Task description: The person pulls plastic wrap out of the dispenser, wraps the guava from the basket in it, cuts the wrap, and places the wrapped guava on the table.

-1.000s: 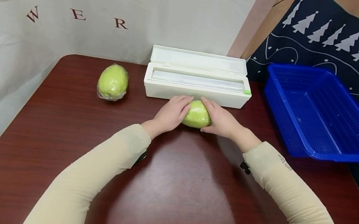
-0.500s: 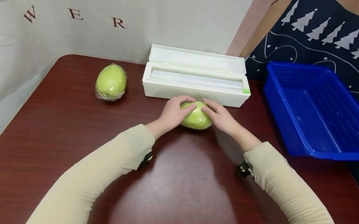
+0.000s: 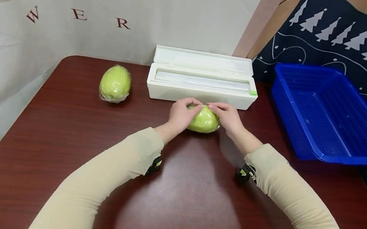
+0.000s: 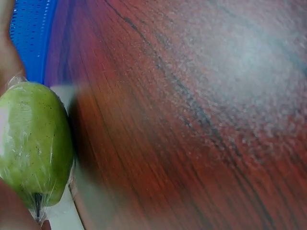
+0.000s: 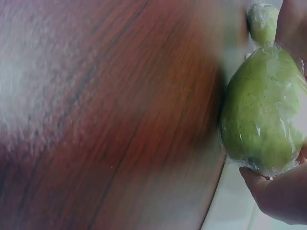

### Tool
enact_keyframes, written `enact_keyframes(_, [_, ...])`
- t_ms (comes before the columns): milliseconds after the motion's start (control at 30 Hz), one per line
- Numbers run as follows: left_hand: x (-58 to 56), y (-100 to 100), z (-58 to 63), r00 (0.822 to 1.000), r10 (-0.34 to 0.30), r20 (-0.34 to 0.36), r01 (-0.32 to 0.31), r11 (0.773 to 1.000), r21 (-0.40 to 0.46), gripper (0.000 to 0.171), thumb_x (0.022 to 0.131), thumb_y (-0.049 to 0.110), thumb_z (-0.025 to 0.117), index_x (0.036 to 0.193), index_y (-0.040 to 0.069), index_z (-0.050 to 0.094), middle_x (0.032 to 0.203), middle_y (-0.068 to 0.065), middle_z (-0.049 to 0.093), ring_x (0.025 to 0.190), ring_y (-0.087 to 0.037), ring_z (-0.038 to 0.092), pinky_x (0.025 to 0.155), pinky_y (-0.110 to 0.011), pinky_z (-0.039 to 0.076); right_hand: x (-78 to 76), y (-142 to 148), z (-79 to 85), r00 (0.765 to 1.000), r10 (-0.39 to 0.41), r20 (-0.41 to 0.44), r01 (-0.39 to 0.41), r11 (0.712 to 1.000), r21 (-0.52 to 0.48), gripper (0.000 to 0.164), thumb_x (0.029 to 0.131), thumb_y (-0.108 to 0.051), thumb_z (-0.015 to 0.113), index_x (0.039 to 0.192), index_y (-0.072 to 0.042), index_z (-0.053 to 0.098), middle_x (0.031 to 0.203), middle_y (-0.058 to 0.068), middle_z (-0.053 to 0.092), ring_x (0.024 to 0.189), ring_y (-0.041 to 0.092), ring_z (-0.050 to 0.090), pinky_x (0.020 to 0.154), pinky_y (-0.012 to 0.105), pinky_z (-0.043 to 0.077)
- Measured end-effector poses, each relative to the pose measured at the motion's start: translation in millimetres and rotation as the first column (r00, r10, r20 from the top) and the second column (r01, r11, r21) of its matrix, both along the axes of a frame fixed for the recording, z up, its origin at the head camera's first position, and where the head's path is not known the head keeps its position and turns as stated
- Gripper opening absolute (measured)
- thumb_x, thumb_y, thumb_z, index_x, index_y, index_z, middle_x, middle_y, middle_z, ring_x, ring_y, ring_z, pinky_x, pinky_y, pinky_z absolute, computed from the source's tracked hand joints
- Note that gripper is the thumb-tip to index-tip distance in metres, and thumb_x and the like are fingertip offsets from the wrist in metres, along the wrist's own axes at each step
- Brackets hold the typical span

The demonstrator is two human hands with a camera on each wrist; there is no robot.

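Note:
A green pear (image 3: 204, 121) in clear plastic film lies on the table in front of the white box. My left hand (image 3: 180, 115) holds its left end, the thumb over the top. On the right side my right hand (image 3: 230, 119) has thumb and fingertips at the film. The left wrist view shows the pear's speckled skin (image 4: 36, 139) and a dark stem under the film. Wrinkled film gathers at the end by the right thumb (image 5: 256, 184) in the right wrist view. A second wrapped pear (image 3: 115, 84) rests apart at the left. The far side of the held pear is hidden.
Behind the hands stands a white cling film box (image 3: 201, 97), its lid raised and a roll inside, with a green tab at the right end. A blue plastic basket (image 3: 288, 114) sits at the right edge of the brown table (image 3: 45, 151). Printed cloths hang behind.
Both hands have drawn inward over the pear, thumbs and fingertips closer together on top. The pear has shifted slightly right. The second pear, box and basket stay put.

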State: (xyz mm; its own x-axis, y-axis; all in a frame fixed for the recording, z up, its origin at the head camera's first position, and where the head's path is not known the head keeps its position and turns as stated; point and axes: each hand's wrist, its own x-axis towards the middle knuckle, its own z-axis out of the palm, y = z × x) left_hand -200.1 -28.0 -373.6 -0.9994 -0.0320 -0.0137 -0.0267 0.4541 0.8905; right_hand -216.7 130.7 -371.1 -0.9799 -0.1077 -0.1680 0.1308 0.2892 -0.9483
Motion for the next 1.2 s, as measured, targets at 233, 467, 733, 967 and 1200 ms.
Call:
enact_keyframes(233, [-4.0,-0.4,-0.3,1.0,-0.001,0.014,0.001,1.0,0.001,0.02,0.09,0.029,0.06,0.097,0.015,0.071,0.111,-0.002,0.068,0.113,-0.021,0.056,0.103,-0.039,0.039,-0.1,-4.1,1.6,0.995,0.039,-0.089,-0.027,0.99,0.135,0.029,0.093,-0.017,0.057,0.113,0.002,0.065,0.119,0.017,0.063,0.113,0.017,0.055,0.089,0.023,0.046])
enact_keyframes(467, [-11.1,-4.5,-5.2,0.999,-0.001,0.05,-0.002,0.998,0.057,0.022,0.092,0.025,0.057,0.1,0.01,0.07,0.112,-0.006,0.067,0.111,-0.021,0.057,0.101,-0.036,0.041,3.7,3.3,0.5,0.901,0.337,-0.273,-0.206,0.886,0.414,0.034,0.096,-0.02,0.051,0.124,-0.002,0.059,0.127,0.014,0.059,0.121,0.026,0.054,0.103,0.04,0.042])
enact_keyframes(733, [-11.9,-0.9,-0.6,0.993,0.005,0.114,-0.011,0.999,0.052,0.023,0.088,0.026,0.056,0.105,0.016,0.069,0.116,0.001,0.065,0.117,-0.019,0.052,0.108,-0.043,0.024,-2.7,-1.8,4.3,0.998,0.067,-0.01,-0.065,0.991,0.117,0.027,0.092,-0.02,0.058,0.11,-0.001,0.067,0.114,0.008,0.066,0.103,0.011,0.054,0.082,0.02,0.045])
enact_keyframes(967, [-10.3,1.9,1.0,0.991,-0.016,0.129,0.005,0.996,0.085,0.027,0.092,0.021,0.049,0.115,0.014,0.062,0.118,0.001,0.064,0.116,-0.018,0.052,0.108,-0.042,0.02,-5.5,-9.1,8.7,0.978,-0.035,0.206,0.066,0.987,-0.146,0.015,0.09,-0.01,0.057,0.079,-0.016,0.064,0.082,-0.012,0.061,0.083,0.004,0.054,0.068,0.017,0.048])
enact_keyframes(1200, [-9.0,3.4,-0.5,0.995,-0.018,0.099,0.013,0.999,0.051,0.03,0.093,0.016,0.043,0.12,0.014,0.058,0.117,0.0,0.065,0.116,-0.018,0.052,0.107,-0.042,0.02,-7.7,-15.7,12.4,0.955,-0.034,0.296,0.108,0.965,-0.239,0.033,0.094,-0.004,0.046,0.127,0.0,0.045,0.115,0.007,0.054,0.094,0.007,0.051,0.09,0.023,0.044])
